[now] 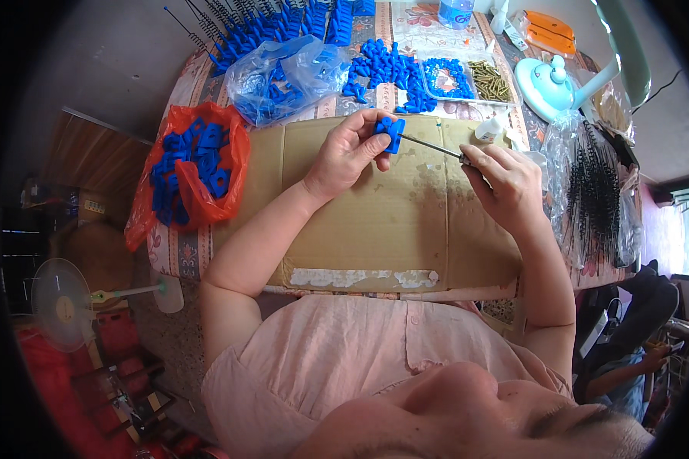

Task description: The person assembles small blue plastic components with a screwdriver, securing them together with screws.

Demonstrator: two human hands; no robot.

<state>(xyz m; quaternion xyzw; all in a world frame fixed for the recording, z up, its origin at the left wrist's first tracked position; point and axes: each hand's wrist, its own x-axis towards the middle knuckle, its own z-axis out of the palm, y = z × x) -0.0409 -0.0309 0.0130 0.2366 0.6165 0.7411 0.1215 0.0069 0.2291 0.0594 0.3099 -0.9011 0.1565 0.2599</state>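
Observation:
My left hand (348,153) pinches a small blue plastic part (391,134) between thumb and fingers, above the cardboard sheet (344,222). My right hand (511,182) is closed around the end of a screwdriver (432,147). Its thin metal shaft runs leftward and meets the right side of the blue part. The handle is mostly covered by my right fingers, and the exact contact at the tip is too small to make out. Just beyond my right hand, a small white bottle (491,128) rests on the cardboard.
Left stands a red bag (233,164) of blue parts. Along the back are a clear plastic bag (283,84), loose blue pieces (379,69), blue parts with coiled black rods (275,30), and a tray with brass-coloured screws (490,80). Right are a lamp (547,86) and bagged black rods (593,183).

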